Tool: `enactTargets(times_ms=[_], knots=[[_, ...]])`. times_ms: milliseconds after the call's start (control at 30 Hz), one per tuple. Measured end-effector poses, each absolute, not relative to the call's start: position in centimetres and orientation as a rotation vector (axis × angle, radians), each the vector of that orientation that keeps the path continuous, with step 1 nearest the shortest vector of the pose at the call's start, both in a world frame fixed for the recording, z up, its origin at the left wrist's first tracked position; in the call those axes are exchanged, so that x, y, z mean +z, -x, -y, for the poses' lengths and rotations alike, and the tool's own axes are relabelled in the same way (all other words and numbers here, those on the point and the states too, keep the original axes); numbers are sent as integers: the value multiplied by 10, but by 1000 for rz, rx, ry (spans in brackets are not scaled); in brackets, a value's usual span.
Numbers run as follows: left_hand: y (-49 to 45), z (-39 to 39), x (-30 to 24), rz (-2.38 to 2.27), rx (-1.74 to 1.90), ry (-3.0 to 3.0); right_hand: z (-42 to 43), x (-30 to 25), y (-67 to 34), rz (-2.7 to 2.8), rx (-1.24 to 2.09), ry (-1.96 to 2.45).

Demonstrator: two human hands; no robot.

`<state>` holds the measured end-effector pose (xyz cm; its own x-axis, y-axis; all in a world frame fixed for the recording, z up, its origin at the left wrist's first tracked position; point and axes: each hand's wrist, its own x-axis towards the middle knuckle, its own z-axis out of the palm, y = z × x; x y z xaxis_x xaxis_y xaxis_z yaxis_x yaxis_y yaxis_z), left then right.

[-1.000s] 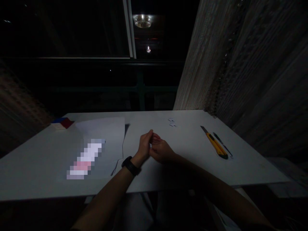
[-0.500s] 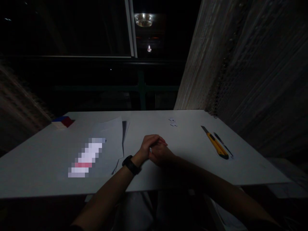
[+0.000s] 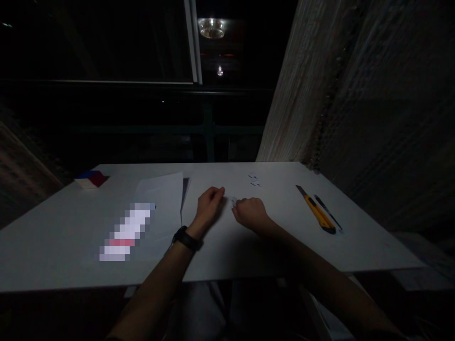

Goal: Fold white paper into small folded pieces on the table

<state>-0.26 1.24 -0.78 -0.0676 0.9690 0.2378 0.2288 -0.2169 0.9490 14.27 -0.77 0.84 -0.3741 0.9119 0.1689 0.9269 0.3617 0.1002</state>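
Over the middle of the white table, a small crumpled white piece of paper [image 3: 233, 201] shows between my two hands. My right hand [image 3: 251, 212] is closed, with the paper at its thumb and fingertips. My left hand [image 3: 210, 204], a black watch [image 3: 186, 238] on its wrist, is closed with the fingertips curled together just left of the paper. Whether those fingertips grip anything is too dark and small to make out. Beyond my right hand lie several small white paper scraps [image 3: 254, 180] with dark marks.
White paper sheets [image 3: 163, 194] lie left of my hands, partly under a blurred-out patch. A red, white and blue cube [image 3: 91, 179] sits at the far left. On the right rest a yellow utility knife [image 3: 316, 211], blade out, and a dark pen [image 3: 327, 211]. Curtains hang on both sides.
My hands were clasped together; now they are apart, the left moved slightly left and the right up and right. The white piece of paper has come into clearer view between them.
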Motion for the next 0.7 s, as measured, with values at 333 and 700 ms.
enactTargets(times_ms=[333, 700], knots=[[-1, -9, -12, -1438, 1051, -1743, 15, 5, -135, 2379, -315, 1763], [1, -14, -16, -1313, 1131, -1492, -19, 3, -171, 1770, 1136, 1289]])
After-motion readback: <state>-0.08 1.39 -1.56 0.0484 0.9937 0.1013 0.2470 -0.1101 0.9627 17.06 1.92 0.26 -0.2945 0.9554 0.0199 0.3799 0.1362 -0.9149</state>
